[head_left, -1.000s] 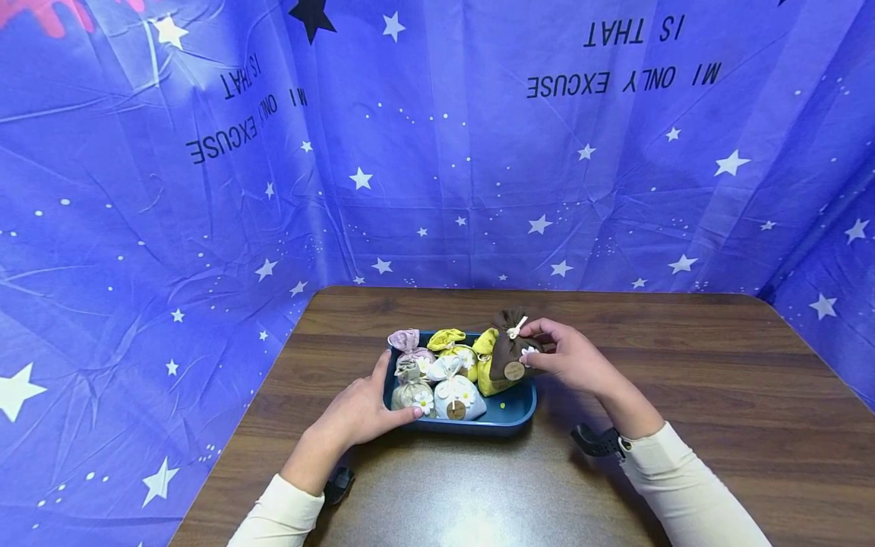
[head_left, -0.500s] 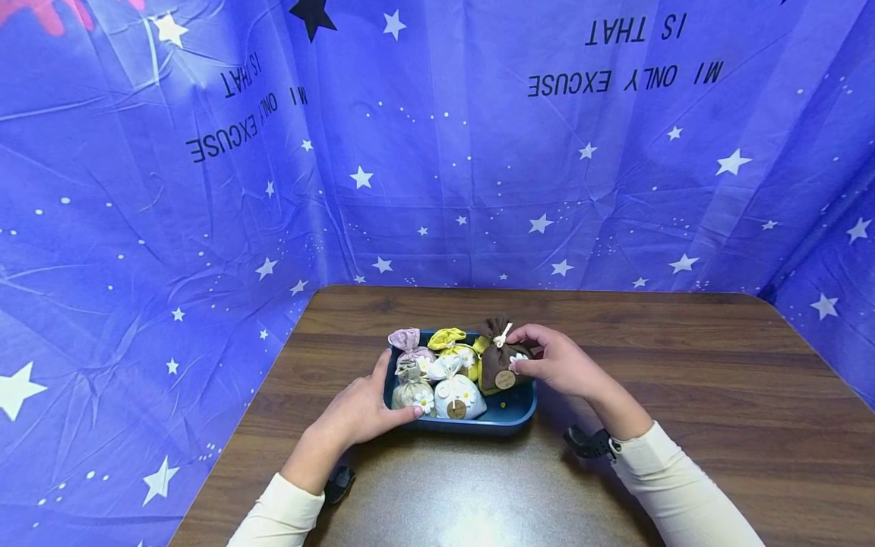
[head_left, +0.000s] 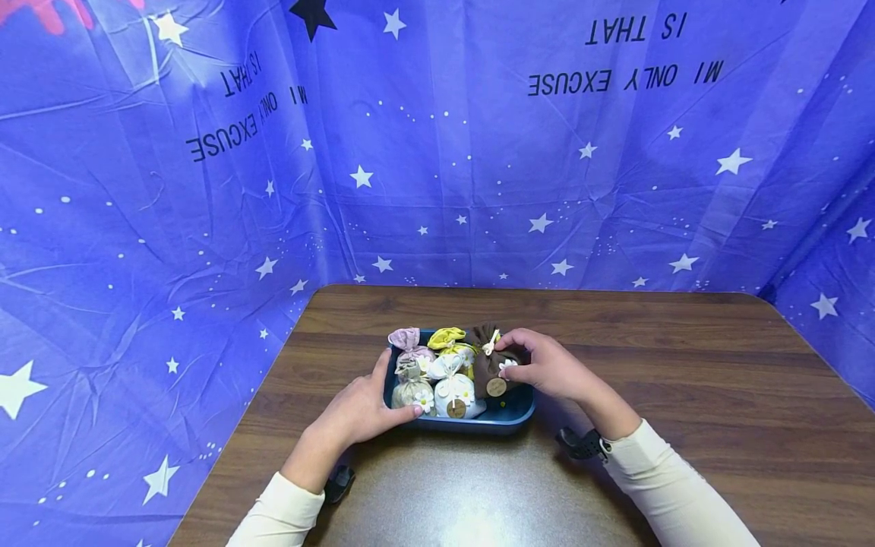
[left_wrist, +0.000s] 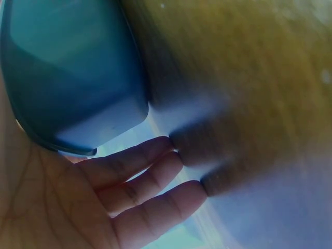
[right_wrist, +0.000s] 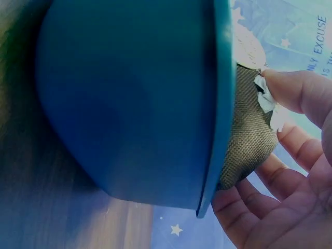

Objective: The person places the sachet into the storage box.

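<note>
A brown cloth drawstring pouch (head_left: 482, 372), with a white flower and a round tag, sits in the right end of a dark teal tray (head_left: 511, 414). My right hand (head_left: 555, 369) holds it, thumb at the flower and fingers behind. In the right wrist view the brown pouch (right_wrist: 250, 127) bulges over the tray rim (right_wrist: 224, 104). At the tray's left front corner, my left hand (head_left: 358, 406) rests with its thumb over the front rim. The left wrist view shows the left hand's fingers (left_wrist: 161, 207) straight, beside the tray's underside (left_wrist: 72, 67).
Also in the tray lie a pink pouch (head_left: 413, 352), a yellow one (head_left: 447, 337), a beige one (head_left: 408, 395) and a white one (head_left: 447, 389). The wooden table (head_left: 649, 342) extends around it. A blue star-printed curtain (head_left: 465, 182) hangs behind.
My right hand has moved left and slightly down with the brown pouch, which now covers the yellow pouch at the right end. My left hand has stayed put.
</note>
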Demonstrator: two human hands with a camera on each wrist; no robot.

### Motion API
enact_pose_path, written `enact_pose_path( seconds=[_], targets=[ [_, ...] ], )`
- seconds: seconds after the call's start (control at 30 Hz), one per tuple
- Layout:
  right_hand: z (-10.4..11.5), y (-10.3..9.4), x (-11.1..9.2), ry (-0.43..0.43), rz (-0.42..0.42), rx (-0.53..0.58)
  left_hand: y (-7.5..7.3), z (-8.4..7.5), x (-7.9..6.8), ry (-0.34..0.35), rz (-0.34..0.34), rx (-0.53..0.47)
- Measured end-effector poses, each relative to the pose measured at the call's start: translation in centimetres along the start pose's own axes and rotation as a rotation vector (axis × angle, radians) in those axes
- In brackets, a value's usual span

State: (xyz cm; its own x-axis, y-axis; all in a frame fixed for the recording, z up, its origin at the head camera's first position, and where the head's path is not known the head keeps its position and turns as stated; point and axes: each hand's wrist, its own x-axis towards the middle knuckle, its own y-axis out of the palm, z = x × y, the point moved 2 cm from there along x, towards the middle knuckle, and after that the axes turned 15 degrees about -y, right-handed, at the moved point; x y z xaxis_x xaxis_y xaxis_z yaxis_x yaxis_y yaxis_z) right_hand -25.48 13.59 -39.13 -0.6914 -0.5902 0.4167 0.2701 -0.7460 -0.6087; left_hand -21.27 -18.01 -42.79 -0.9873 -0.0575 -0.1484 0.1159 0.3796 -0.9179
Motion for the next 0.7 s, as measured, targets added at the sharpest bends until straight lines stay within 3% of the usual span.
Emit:
enact_pose_path(
  seconds=[0.37,0.7],
  targets=[
    [0.6,0.2,0.2,-0.107,0.073,-0.131,0.0,0.0,0.0,0.019,-0.026,-0.002],
    [0.7,1.2,0.3,-0.13,0.104,-0.184,0.0,0.0,0.0,0.014,-0.021,-0.003]
  ],
)
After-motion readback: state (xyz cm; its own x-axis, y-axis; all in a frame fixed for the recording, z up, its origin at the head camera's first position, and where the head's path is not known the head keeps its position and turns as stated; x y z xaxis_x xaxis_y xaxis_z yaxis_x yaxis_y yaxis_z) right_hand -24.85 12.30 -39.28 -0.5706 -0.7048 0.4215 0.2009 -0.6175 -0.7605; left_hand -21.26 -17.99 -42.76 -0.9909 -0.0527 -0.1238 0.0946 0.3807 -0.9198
